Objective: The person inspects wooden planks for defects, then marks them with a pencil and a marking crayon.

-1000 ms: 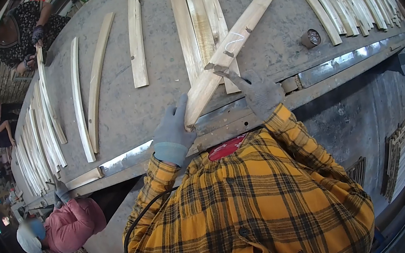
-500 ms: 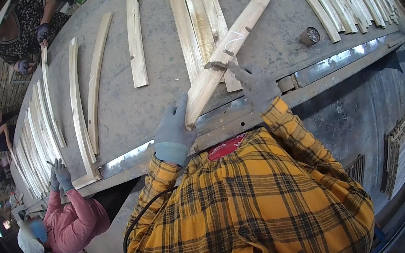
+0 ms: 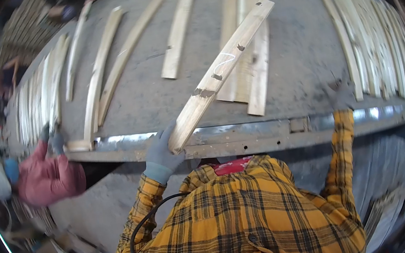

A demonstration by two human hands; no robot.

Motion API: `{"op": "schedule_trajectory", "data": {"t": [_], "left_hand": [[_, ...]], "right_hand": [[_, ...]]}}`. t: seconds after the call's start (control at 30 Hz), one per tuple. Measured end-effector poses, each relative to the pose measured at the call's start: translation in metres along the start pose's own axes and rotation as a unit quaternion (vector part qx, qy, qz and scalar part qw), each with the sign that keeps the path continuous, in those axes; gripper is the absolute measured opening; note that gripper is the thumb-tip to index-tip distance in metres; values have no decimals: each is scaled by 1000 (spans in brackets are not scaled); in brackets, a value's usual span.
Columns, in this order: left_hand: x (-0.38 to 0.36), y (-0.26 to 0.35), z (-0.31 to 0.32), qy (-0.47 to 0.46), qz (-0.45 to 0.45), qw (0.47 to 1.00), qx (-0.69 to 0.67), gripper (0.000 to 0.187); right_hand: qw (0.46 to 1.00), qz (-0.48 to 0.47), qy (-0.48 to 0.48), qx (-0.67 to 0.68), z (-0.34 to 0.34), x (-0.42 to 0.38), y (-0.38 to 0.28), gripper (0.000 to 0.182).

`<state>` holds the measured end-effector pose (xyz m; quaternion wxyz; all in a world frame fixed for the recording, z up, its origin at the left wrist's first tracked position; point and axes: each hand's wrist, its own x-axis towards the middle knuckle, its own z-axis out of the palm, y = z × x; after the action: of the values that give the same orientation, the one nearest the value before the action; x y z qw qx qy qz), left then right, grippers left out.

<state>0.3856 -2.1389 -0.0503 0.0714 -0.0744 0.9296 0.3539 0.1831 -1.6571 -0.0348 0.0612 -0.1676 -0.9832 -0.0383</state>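
Note:
My left hand (image 3: 163,150), in a grey glove, grips the near end of a wooden board (image 3: 194,113). The board slants up and away to the right above the table, with several dark patches and a white curved mark on its face. Over the table's right side is my right hand (image 3: 342,95), also gloved and slightly blurred, near the row of boards there. Its fingers look bent together around something thin and dark that I cannot make out. No cup shows around that hand.
Several boards (image 3: 259,76) lie beyond the held one, and another board (image 3: 181,27) lies to their left. More boards stand in rows at right (image 3: 371,43) and left (image 3: 51,81). A metal strip (image 3: 260,129) edges the table. A co-worker in pink (image 3: 44,173) reaches onto the table at left.
My right hand has left the board's dark patch and moved right, to about where a small cup stood. My left hand keeps hold of the board. The view has turned.

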Motion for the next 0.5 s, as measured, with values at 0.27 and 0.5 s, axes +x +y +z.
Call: {"op": "schedule_trajectory", "data": {"t": [0.27, 0.5], "left_hand": [[-42, -46, 11, 107, -154, 959, -211, 81], [-40, -109, -3, 78, -185, 941, -274, 82]], "right_hand": [[995, 38, -69, -60, -10, 15, 14, 78], [936, -44, -33, 348, 87, 25, 33, 57]]}}
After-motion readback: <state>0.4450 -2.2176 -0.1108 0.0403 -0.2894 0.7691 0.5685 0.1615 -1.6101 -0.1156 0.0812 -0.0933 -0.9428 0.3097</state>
